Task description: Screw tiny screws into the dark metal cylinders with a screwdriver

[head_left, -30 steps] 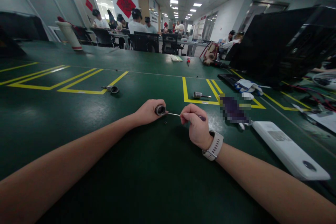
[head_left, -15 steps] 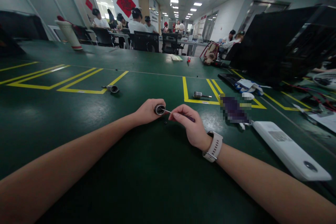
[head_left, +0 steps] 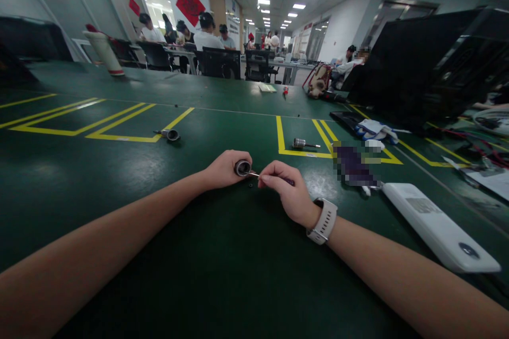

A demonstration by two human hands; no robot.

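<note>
My left hand (head_left: 226, 168) is closed around a short metal cylinder (head_left: 242, 168), its dark hollow mouth turned towards me. In my right hand (head_left: 285, 188) is a small screwdriver (head_left: 254, 175), pinched between thumb and fingers. Its thin shaft points left, and the tip is at the lower right rim of the cylinder; whether it touches I cannot tell. Most of the dark handle is hidden by my fingers. A tiny black ring (head_left: 250, 185) lies on the green table just below the cylinder.
On the green table (head_left: 191, 275), a metal part with a thin shaft (head_left: 170, 134) lies left and a similar one (head_left: 300, 143) right, by yellow tape. A phone (head_left: 356, 164), white power bank (head_left: 439, 225), glove (head_left: 376, 130) and black monitor (head_left: 417, 63) are at right. People sit beyond.
The screwdriver's tip has come down from inside the cylinder's mouth to its lower right rim. My right hand has shifted slightly; my left keeps its hold.
</note>
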